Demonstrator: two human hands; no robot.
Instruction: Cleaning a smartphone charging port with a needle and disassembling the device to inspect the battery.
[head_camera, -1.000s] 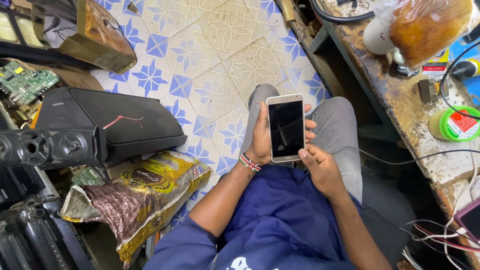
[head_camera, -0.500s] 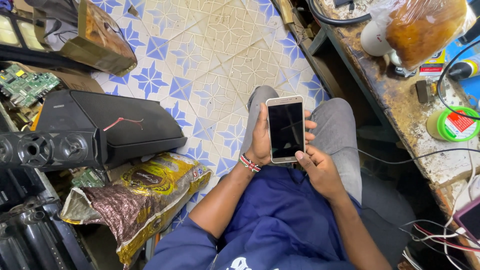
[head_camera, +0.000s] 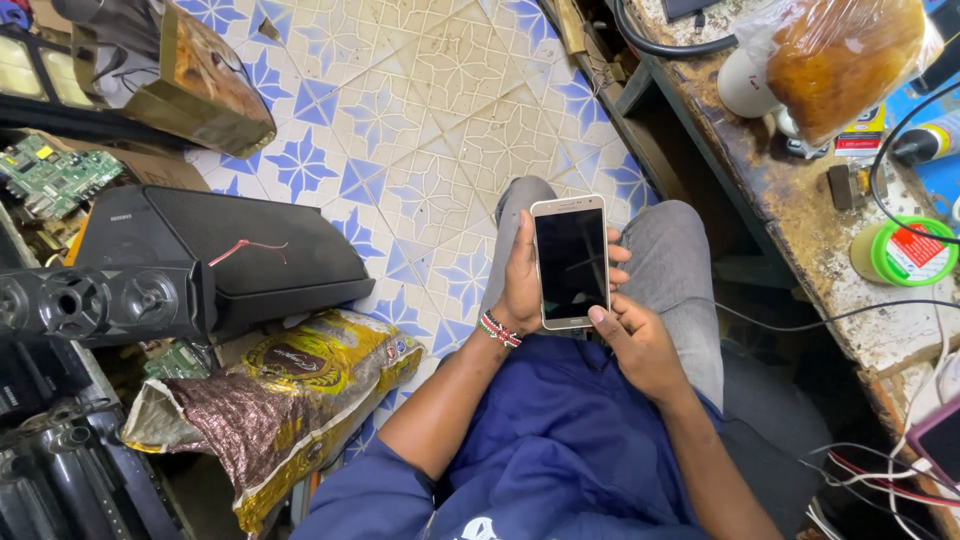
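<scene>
I am seated, looking down at my lap in grey trousers and a blue shirt. My left hand (head_camera: 520, 280) grips a gold-framed smartphone (head_camera: 570, 262) from its left side, screen up and dark. A beaded band sits on that wrist. My right hand (head_camera: 635, 345) rests at the phone's lower right corner, its thumb touching the bottom edge near the home button, fingers curled under the phone.
A worn workbench (head_camera: 800, 230) on the right carries a bagged loaf (head_camera: 845, 55), a green solder spool (head_camera: 895, 255), cables and another phone (head_camera: 940, 440). On the left lie a black speaker (head_camera: 230, 255), a soundbar (head_camera: 100, 300), a circuit board (head_camera: 55, 175) and a printed sack (head_camera: 280, 390). Blue-patterned floor tiles (head_camera: 430, 110) spread ahead.
Both hands stay on the phone. The view has shifted slightly; the right thumb has settled at the phone's bottom edge.
</scene>
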